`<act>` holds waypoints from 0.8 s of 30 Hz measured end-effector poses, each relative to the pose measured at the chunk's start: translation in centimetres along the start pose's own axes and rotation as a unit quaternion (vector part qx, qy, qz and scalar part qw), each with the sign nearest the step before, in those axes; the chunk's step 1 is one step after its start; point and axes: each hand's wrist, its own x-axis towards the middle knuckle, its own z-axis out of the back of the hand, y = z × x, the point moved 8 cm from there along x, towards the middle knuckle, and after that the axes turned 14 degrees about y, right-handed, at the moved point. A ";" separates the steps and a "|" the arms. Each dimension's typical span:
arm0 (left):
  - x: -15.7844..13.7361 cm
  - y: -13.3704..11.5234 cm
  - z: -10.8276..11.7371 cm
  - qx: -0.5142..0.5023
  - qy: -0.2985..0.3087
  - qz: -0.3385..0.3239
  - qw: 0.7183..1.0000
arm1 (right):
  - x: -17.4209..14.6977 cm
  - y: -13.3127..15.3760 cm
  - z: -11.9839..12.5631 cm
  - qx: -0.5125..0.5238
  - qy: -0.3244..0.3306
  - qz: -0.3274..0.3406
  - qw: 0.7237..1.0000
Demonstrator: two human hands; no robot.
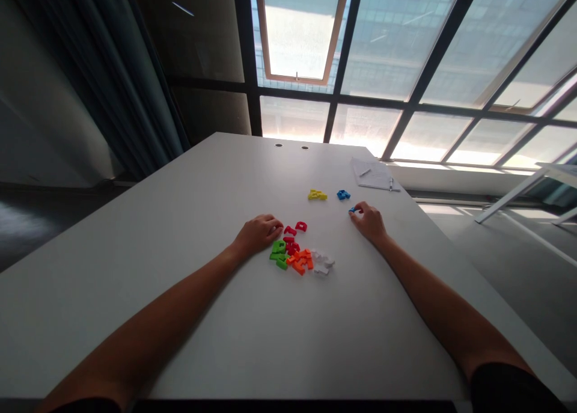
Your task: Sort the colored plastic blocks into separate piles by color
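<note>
My right hand pinches a small blue plastic piece between thumb and fingertips, low over the table. Just beyond it lies a little pile of blue pieces, with a group of yellow pieces to their left. My left hand rests on the table with loosely bent fingers, beside the red pieces; I see nothing in it. Close by are green pieces, orange pieces and white pieces, lying in touching clusters. Their exact shapes are too small to make out.
Everything lies on a large white table. Sheets of paper with pens on them are near its far right edge. Two round holes pierce the far end. Windows stand behind, a dark curtain at left, a white-legged table at right.
</note>
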 end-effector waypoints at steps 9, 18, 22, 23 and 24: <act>0.1 0.0 0.0 0.003 0.003 -0.001 1.000 | 0.1 -0.4 -0.6 -0.069 0.037 -0.024 0.997; 0.0 0.0 -0.1 0.007 0.005 -0.002 1.000 | -0.4 -0.4 -0.5 -0.059 0.023 0.008 0.998; 0.0 0.0 0.0 0.010 0.009 0.000 1.000 | -0.9 0.4 -0.2 -0.086 0.015 0.034 0.996; 0.0 -0.1 0.1 0.009 0.009 -0.001 1.000 | -1.0 0.6 -0.4 -0.094 0.027 0.037 0.995; 0.0 -0.1 0.1 0.007 0.008 -0.002 1.000 | -1.0 0.7 -0.5 -0.100 0.041 0.038 0.993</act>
